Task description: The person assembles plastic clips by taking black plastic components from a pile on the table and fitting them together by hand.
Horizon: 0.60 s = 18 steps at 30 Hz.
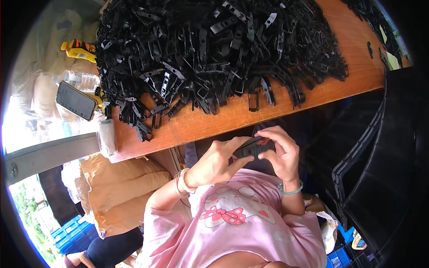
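Observation:
My left hand and my right hand are raised in front of my pink shirt, just off the near edge of the table. Between them they grip a black plastic part, with fingers and thumbs closed on its two ends. Some of the part is covered by the fingers, so its full shape does not show. Beyond my hands, a large heap of black plastic parts covers much of the wooden table. A single black rectangular frame piece lies at the heap's near edge.
Left of the heap are a phone, a clear bottle, a yellow bottle and a clear plastic cup. Brown paper sacks stand below the table's left corner, near a blue crate. Large black material fills the right side.

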Each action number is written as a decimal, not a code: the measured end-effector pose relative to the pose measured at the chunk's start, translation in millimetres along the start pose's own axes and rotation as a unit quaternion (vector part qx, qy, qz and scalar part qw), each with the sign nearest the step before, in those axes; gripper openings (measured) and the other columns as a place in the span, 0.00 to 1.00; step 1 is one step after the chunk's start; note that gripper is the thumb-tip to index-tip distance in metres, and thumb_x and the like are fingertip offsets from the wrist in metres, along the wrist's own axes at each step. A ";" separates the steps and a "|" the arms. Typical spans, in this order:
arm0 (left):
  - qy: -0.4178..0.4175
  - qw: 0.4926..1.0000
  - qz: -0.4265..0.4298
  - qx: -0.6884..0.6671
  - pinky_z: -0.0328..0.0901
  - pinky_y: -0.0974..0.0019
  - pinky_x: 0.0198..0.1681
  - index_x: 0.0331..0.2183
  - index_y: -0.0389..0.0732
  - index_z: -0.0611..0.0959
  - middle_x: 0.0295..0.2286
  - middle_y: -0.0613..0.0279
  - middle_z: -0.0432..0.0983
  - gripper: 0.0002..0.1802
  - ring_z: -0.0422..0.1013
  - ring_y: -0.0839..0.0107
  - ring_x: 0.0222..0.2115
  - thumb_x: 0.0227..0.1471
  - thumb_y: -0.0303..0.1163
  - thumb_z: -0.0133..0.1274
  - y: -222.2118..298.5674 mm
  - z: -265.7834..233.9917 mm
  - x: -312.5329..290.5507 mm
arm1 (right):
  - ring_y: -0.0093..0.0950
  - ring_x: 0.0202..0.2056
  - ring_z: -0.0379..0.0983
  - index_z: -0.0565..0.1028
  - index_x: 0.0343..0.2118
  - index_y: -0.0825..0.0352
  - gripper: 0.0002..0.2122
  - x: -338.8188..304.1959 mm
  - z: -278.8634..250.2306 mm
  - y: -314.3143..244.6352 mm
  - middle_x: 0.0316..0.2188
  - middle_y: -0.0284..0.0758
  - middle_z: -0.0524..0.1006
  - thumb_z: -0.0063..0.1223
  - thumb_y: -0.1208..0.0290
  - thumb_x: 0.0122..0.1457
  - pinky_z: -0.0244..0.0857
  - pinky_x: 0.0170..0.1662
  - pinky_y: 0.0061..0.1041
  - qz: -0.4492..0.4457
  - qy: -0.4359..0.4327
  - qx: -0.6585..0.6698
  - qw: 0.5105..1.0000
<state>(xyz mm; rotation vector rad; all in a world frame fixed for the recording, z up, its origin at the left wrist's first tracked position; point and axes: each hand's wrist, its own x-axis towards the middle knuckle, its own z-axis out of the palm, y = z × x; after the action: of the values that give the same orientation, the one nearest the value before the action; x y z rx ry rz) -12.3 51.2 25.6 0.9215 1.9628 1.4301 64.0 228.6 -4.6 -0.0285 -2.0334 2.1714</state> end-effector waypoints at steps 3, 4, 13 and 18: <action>0.000 1.000 -0.003 -0.028 0.67 0.63 0.26 0.45 0.32 0.73 0.27 0.46 0.76 0.22 0.75 0.53 0.25 0.45 0.25 0.57 2.3 2.5 1.2 | 0.26 0.35 0.69 0.74 0.38 0.75 0.18 -1.7 -1.8 5.6 0.34 0.40 0.73 0.64 0.79 0.42 0.64 0.38 0.22 -0.021 0.033 -0.036 0.999; -0.009 1.000 -0.004 -0.028 0.67 0.64 0.27 0.44 0.33 0.73 0.28 0.46 0.76 0.21 0.75 0.54 0.27 0.45 0.25 0.57 3.0 2.1 1.6 | 0.26 0.34 0.69 0.74 0.36 0.75 0.16 -1.5 -5.2 6.5 0.33 0.39 0.73 0.64 0.81 0.41 0.64 0.37 0.21 -0.015 0.019 -0.022 0.999; -0.091 0.992 -0.008 0.084 0.67 0.60 0.29 0.41 0.33 0.75 0.29 0.47 0.75 0.22 0.73 0.51 0.28 0.46 0.34 0.58 -13.7 -9.7 10.8 | 0.21 0.27 0.71 0.76 0.38 0.73 0.12 -7.5 -16.9 19.7 0.31 0.35 0.72 0.57 0.84 0.48 0.67 0.30 0.16 0.053 -0.039 -0.051 0.996; 0.101 0.932 0.115 0.329 0.67 0.65 0.26 0.36 0.34 0.76 0.27 0.55 0.70 0.15 0.71 0.60 0.26 0.40 0.22 0.53 -22.6 -3.3 48.4 | 0.22 0.27 0.74 0.75 0.35 0.74 0.08 0.4 -2.8 19.6 0.29 0.37 0.73 0.53 0.85 0.50 0.69 0.29 0.17 0.065 0.069 -0.079 0.992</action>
<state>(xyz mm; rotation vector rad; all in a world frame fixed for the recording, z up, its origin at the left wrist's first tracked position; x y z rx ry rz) -49.7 82.6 3.5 1.3688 2.6343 1.0045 61.9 230.3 -24.2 -0.3296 -2.1725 2.0101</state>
